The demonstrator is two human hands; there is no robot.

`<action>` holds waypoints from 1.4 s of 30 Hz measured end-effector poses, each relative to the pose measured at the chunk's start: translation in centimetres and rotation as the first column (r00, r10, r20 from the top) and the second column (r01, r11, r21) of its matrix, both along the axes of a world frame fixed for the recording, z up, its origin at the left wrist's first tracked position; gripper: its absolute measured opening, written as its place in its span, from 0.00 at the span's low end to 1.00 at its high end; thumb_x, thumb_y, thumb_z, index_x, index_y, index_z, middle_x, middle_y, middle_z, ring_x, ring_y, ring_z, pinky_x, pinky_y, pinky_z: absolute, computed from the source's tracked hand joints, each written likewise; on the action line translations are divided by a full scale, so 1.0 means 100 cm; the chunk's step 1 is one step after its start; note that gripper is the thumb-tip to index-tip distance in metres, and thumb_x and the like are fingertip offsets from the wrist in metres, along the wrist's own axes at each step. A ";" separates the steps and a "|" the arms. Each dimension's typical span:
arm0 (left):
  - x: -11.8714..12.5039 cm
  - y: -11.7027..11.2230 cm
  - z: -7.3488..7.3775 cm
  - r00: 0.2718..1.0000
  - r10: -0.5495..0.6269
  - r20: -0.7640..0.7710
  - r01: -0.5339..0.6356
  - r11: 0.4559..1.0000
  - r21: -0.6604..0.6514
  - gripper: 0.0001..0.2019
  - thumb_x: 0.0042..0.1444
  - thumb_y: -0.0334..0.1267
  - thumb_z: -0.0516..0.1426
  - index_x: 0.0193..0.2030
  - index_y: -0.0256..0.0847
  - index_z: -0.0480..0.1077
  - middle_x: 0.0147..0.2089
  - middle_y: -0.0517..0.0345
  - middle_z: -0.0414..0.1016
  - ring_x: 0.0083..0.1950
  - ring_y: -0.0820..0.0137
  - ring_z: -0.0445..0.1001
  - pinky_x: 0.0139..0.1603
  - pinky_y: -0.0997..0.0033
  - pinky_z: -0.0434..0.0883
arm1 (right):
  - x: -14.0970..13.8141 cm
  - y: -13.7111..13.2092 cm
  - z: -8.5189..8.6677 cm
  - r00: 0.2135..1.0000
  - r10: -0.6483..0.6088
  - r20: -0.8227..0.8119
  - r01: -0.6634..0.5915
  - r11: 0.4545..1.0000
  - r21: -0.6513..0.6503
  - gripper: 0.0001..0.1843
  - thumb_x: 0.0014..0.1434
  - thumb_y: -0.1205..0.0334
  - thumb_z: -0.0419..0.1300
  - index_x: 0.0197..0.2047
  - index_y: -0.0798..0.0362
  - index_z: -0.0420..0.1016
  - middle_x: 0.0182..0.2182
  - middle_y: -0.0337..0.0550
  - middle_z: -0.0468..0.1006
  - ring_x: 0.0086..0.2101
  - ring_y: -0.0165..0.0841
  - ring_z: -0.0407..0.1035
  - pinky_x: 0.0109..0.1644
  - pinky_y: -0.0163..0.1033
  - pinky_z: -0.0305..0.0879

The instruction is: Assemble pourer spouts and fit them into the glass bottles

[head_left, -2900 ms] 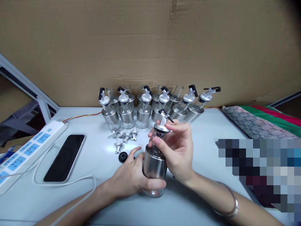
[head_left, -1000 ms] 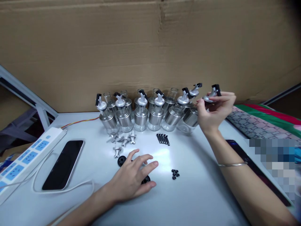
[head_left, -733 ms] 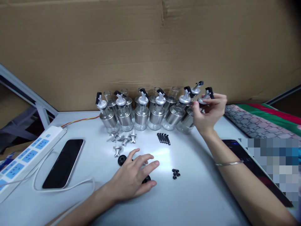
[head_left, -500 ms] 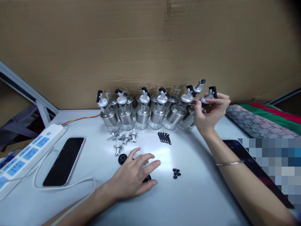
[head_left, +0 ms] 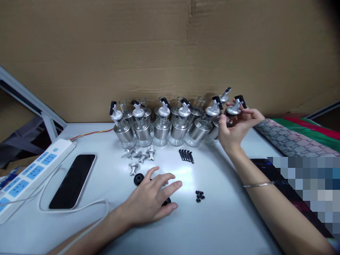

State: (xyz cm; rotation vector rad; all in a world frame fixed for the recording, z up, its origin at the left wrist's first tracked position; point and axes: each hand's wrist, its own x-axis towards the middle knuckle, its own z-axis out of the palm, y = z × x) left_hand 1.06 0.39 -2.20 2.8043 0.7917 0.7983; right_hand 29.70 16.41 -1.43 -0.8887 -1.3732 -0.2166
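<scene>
A row of steel-and-glass dispenser bottles (head_left: 162, 127) with silver pour spouts stands along the cardboard wall. My right hand (head_left: 236, 129) is at the row's right end, fingers closed on the spout top of the end bottle (head_left: 233, 109). My left hand (head_left: 152, 200) rests flat on the white table (head_left: 225, 226) with fingers spread, lying over a black round cap (head_left: 166, 202). Another black cap (head_left: 138, 179) lies just beyond its fingertips. Loose silver spouts (head_left: 139, 157), a row of black pins (head_left: 186, 156) and small black rings (head_left: 199, 196) lie between the hands.
A black phone (head_left: 73, 180) lies at the left beside a white power strip (head_left: 29, 173) with blue sockets and a white cable (head_left: 79, 209). A patterned cloth (head_left: 289, 140) and a dark flat thing (head_left: 289, 202) are at the right. Brown cardboard (head_left: 159, 53) backs the table.
Since 2.9 s ago my right hand has carried the bottle from the table's middle to the right end of the row. My left hand has let go and lies flat.
</scene>
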 end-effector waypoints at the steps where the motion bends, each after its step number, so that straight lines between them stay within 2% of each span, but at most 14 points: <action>1: 0.000 0.000 -0.001 1.000 0.000 0.000 0.000 1.000 -0.002 0.19 0.64 0.37 0.49 0.61 0.37 0.52 0.48 0.44 0.72 0.54 0.61 0.72 0.60 0.43 0.63 | 0.000 0.000 0.001 1.000 -0.010 0.012 0.010 1.000 0.021 0.23 0.53 0.65 0.57 0.46 0.46 0.46 0.43 0.53 0.66 0.46 0.42 0.70 0.45 0.52 0.66; 5: -0.002 0.000 -0.002 0.999 0.013 0.052 -0.012 1.000 -0.029 0.20 0.65 0.39 0.48 0.62 0.38 0.50 0.50 0.43 0.71 0.54 0.61 0.72 0.63 0.40 0.57 | 0.003 -0.002 0.012 0.994 -0.101 0.033 0.095 0.984 0.151 0.26 0.51 0.58 0.58 0.49 0.46 0.49 0.51 0.55 0.59 0.53 0.45 0.60 0.50 0.56 0.60; 8: -0.003 0.000 0.001 0.996 0.024 0.084 -0.018 0.997 -0.071 0.18 0.66 0.40 0.46 0.61 0.37 0.51 0.50 0.43 0.71 0.54 0.61 0.71 0.63 0.40 0.56 | 0.000 -0.009 0.031 0.965 -0.247 0.092 0.201 0.915 0.351 0.23 0.53 0.54 0.57 0.51 0.47 0.56 0.49 0.51 0.59 0.51 0.44 0.59 0.51 0.57 0.59; 12: -0.001 -0.001 0.004 1.000 0.009 0.025 -0.007 0.997 -0.078 0.12 0.65 0.38 0.47 0.53 0.37 0.59 0.46 0.47 0.73 0.50 0.64 0.74 0.62 0.47 0.60 | -0.024 -0.033 0.055 0.967 -0.200 0.157 0.098 0.863 0.495 0.18 0.53 0.55 0.58 0.48 0.47 0.63 0.43 0.45 0.62 0.46 0.41 0.61 0.45 0.50 0.62; 14: 0.000 -0.001 0.005 1.000 0.006 -0.026 -0.008 0.997 -0.076 0.09 0.64 0.35 0.48 0.48 0.37 0.63 0.44 0.49 0.73 0.47 0.65 0.75 0.62 0.49 0.62 | -0.045 -0.049 0.058 0.959 -0.052 0.278 -0.054 0.931 0.361 0.15 0.52 0.65 0.59 0.44 0.47 0.65 0.38 0.42 0.66 0.41 0.38 0.65 0.42 0.47 0.63; 17: 0.002 -0.002 0.003 0.998 0.008 -0.066 -0.012 0.998 -0.063 0.07 0.63 0.33 0.49 0.45 0.38 0.66 0.45 0.50 0.74 0.44 0.66 0.75 0.61 0.50 0.62 | -0.076 -0.067 0.049 0.802 0.224 0.553 -0.260 0.966 -0.013 0.14 0.54 0.75 0.55 0.40 0.47 0.68 0.31 0.39 0.74 0.30 0.33 0.68 0.35 0.42 0.64; 20: 0.002 -0.002 0.001 0.997 0.013 -0.075 -0.017 0.999 -0.048 0.07 0.63 0.32 0.49 0.44 0.38 0.66 0.45 0.50 0.74 0.44 0.66 0.75 0.60 0.52 0.63 | -0.099 -0.075 0.030 0.544 0.563 0.622 -0.261 0.818 -0.513 0.12 0.59 0.73 0.52 0.42 0.51 0.73 0.45 0.51 0.77 0.48 0.44 0.68 0.46 0.51 0.66; 22: 0.001 -0.002 0.001 0.997 0.014 -0.072 -0.017 0.999 -0.041 0.07 0.63 0.32 0.49 0.44 0.38 0.67 0.44 0.50 0.74 0.42 0.67 0.75 0.60 0.52 0.64 | -0.108 -0.076 0.018 0.485 0.720 0.496 -0.213 0.647 -0.732 0.12 0.61 0.68 0.54 0.47 0.55 0.74 0.56 0.58 0.70 0.58 0.51 0.60 0.54 0.59 0.61; 23: 0.002 -0.002 0.001 0.998 0.015 -0.069 -0.018 0.999 -0.040 0.07 0.63 0.32 0.49 0.44 0.38 0.67 0.44 0.50 0.74 0.42 0.68 0.75 0.60 0.53 0.64 | -0.111 -0.076 0.013 0.475 0.752 0.458 -0.208 0.601 -0.771 0.12 0.62 0.67 0.55 0.48 0.56 0.74 0.58 0.59 0.68 0.59 0.52 0.58 0.56 0.60 0.60; 29: 0.003 -0.002 0.004 0.999 0.018 -0.047 -0.020 0.999 -0.028 0.08 0.64 0.34 0.47 0.43 0.38 0.66 0.43 0.51 0.74 0.40 0.68 0.75 0.61 0.52 0.63 | -0.115 -0.076 0.002 0.493 0.818 0.295 -0.276 0.469 -0.839 0.14 0.61 0.65 0.57 0.49 0.53 0.75 0.54 0.53 0.73 0.59 0.47 0.59 0.59 0.58 0.59; 32: 0.003 -0.002 0.006 0.999 0.014 -0.041 -0.016 0.999 -0.045 0.08 0.64 0.34 0.47 0.44 0.38 0.65 0.43 0.51 0.73 0.41 0.67 0.75 0.59 0.50 0.64 | -0.113 -0.074 0.005 0.535 0.827 0.173 -0.329 0.393 -0.859 0.12 0.57 0.67 0.60 0.45 0.52 0.78 0.48 0.52 0.75 0.52 0.44 0.67 0.57 0.53 0.63; 35: 0.001 -0.002 0.005 0.993 0.041 0.113 -0.033 0.997 -0.069 0.06 0.63 0.32 0.48 0.46 0.38 0.63 0.43 0.50 0.71 0.44 0.66 0.72 0.55 0.56 0.68 | -0.110 -0.074 0.013 0.605 0.796 0.011 -0.384 0.304 -0.872 0.08 0.54 0.69 0.60 0.37 0.53 0.78 0.41 0.49 0.77 0.43 0.40 0.74 0.50 0.49 0.70; 39: 0.000 0.000 -0.003 0.874 0.215 0.435 -0.167 0.975 -0.147 0.08 0.60 0.28 0.51 0.46 0.39 0.60 0.46 0.50 0.65 0.49 0.67 0.68 0.50 0.65 0.70 | -0.106 -0.080 0.028 0.685 0.697 -0.212 -0.480 0.213 -0.851 0.02 0.53 0.68 0.60 0.30 0.53 0.70 0.31 0.43 0.77 0.34 0.35 0.75 0.41 0.43 0.73; 42: 0.002 0.003 -0.010 0.785 0.354 0.509 -0.285 0.935 -0.210 0.13 0.59 0.28 0.52 0.51 0.40 0.58 0.49 0.48 0.62 0.53 0.64 0.66 0.54 0.60 0.68 | -0.105 -0.092 0.038 0.677 0.594 -0.435 -0.600 0.102 -0.794 0.11 0.51 0.61 0.64 0.30 0.51 0.63 0.30 0.38 0.76 0.34 0.32 0.75 0.42 0.42 0.73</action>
